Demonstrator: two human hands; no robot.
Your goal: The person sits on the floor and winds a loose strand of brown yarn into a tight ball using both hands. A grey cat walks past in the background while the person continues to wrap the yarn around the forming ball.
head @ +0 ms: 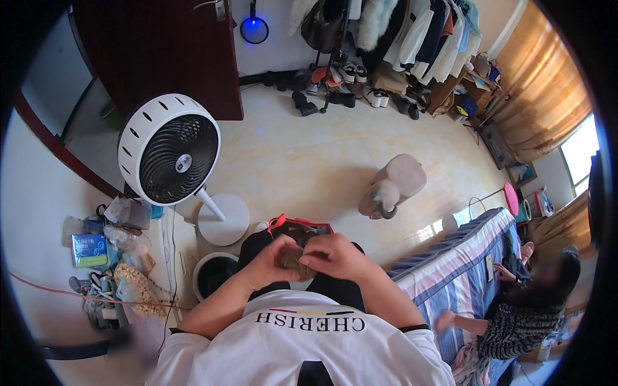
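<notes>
Between my two hands, over my lap, is a small brownish item (292,261) with a crumpled look; its exact kind cannot be made out. My left hand (271,259) curls around it from the left, with thumb and fingers on either side. My right hand (333,255) has its thumb and bent fingers against its right side. Just beyond my hands, a bag with a red rim (314,223) sits between my knees. Something brown shows inside it, partly hidden by my fingers.
A white standing fan (178,149) rises at front left, above a round bin (217,275). A light-brown animal-shaped stool (400,181) stands on the tiled floor. At right, a person (521,313) is on a striped bed (434,299) beside a phone (489,268). Shoes (352,72) line the far wall.
</notes>
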